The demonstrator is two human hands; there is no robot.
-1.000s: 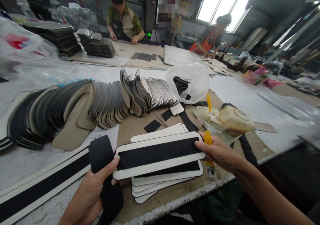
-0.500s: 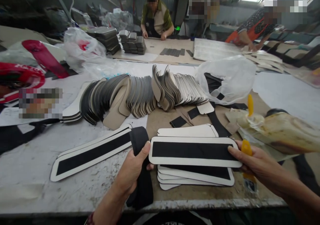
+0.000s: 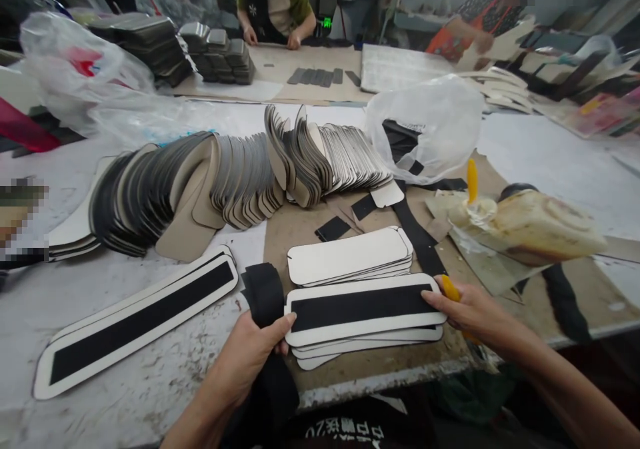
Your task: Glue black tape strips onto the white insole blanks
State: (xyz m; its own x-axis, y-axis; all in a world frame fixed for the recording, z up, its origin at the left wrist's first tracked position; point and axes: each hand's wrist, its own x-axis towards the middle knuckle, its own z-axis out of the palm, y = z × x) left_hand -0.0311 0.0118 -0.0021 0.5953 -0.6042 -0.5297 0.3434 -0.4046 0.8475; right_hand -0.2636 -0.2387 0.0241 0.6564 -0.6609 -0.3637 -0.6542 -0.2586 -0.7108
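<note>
A white rounded panel with a black strip [image 3: 360, 309] lies between my hands over a small stack of similar panels [image 3: 320, 362]. My left hand [image 3: 250, 352] grips a bundle of black strips [image 3: 264, 292], its thumb on the panel's left end. At the right end my right hand [image 3: 465, 306] pinches the panel and also holds a yellow-handled brush [image 3: 451, 288] against the palm. Behind it sits a stack of plain white panels [image 3: 347, 256]. To the left lie more panels bearing a black strip [image 3: 145, 322].
Long rows of curved grey and beige pieces [image 3: 245, 176] cross the table [image 3: 175, 369]. A plastic bag [image 3: 440, 129] holds black pieces. A stained container [image 3: 545, 226] stands right, with a yellow handle [image 3: 471, 181] upright beside it. Two people work across the table.
The view has shifted right and down. The panel in my hands has come lower, nearer the stack beneath, and shows a slight tilt. Both hands keep their hold.
</note>
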